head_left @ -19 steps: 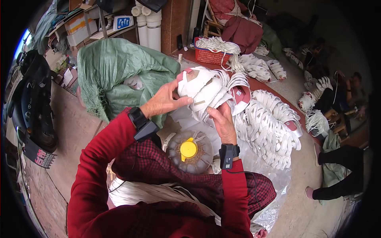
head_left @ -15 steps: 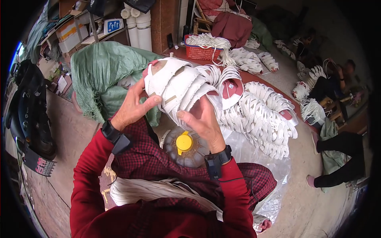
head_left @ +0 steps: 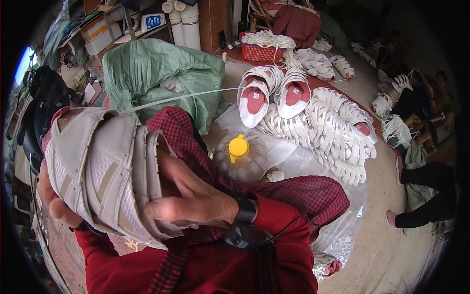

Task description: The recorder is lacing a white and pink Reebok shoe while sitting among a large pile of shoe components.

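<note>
A nested stack of off-white shoe uppers (head_left: 100, 169) is close in front of me at the left, tilted, with mesh panels and a pinkish lining at its far end. My left hand (head_left: 55, 198) grips its outer left side, mostly hidden behind it. My right hand (head_left: 196, 196) holds the near right end, fingers inside the opening and thumb outside. A thin white cord (head_left: 183, 96) runs taut from behind this stack to the uppers with red insoles (head_left: 253, 100) on the floor. Below them sits a round, clear container with a yellow cap (head_left: 238, 148).
Long rows of stacked uppers (head_left: 333, 142) lie on clear plastic sheeting (head_left: 350, 206) at the right. A green woven sack (head_left: 147, 73) stands beyond my knee. Farther back is a red basket (head_left: 262, 53) of white cords. Another person's legs (head_left: 426, 196) show at the right edge.
The stack has come toward me and to the left, now much larger in view. My right hand has swung left with it. The cord now stretches across, and the floor stacks are less covered.
</note>
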A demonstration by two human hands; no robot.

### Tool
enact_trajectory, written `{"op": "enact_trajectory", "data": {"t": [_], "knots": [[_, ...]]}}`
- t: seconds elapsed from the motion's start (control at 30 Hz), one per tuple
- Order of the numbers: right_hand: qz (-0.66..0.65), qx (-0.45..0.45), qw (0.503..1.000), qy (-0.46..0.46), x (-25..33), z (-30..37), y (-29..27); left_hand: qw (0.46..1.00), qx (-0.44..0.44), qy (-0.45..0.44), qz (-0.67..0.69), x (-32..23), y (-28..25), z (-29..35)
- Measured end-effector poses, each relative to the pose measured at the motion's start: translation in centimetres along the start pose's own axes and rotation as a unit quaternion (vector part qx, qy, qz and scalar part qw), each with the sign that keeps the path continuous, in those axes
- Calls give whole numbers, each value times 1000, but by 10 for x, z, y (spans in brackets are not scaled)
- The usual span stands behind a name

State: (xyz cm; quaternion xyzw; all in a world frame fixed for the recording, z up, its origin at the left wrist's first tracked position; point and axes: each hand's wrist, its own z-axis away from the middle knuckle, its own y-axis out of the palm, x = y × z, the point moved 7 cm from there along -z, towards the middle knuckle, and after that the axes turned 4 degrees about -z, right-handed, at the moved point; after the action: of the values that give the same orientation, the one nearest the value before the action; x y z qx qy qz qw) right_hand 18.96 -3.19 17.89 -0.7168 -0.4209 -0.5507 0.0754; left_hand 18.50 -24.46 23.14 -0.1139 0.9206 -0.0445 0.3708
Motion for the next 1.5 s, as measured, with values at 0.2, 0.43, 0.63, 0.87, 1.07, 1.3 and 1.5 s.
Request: {"op": "enact_trajectory", "data": {"t": [0.2, 0.43, 0.63, 0.87, 1.07, 1.3, 1.5], "knots": [[-174, -131, 976, 20, -33, 23, -62, 975, 120, 74, -171, 13, 64, -14], [-181, -328, 927, 16, -32, 57, -163, 970, 226, 18, -85, 29, 179, -27], [42, -400, 913, 65, -43, 119, -212, 955, 286, 57, -47, 67, 250, 9], [321, -475, 815, 82, -60, 148, -248, 918, 389, 11, -77, 55, 262, 48], [149, -445, 867, -168, 68, 130, -186, 889, 457, -6, -28, 77, 272, 50], [150, 65, 950, -268, 182, 128, -7, 853, 506, -75, 104, 54, 244, -6], [166, -43, 981, -86, 181, 91, -23, 879, 445, -151, 80, 112, 259, -53]]}}
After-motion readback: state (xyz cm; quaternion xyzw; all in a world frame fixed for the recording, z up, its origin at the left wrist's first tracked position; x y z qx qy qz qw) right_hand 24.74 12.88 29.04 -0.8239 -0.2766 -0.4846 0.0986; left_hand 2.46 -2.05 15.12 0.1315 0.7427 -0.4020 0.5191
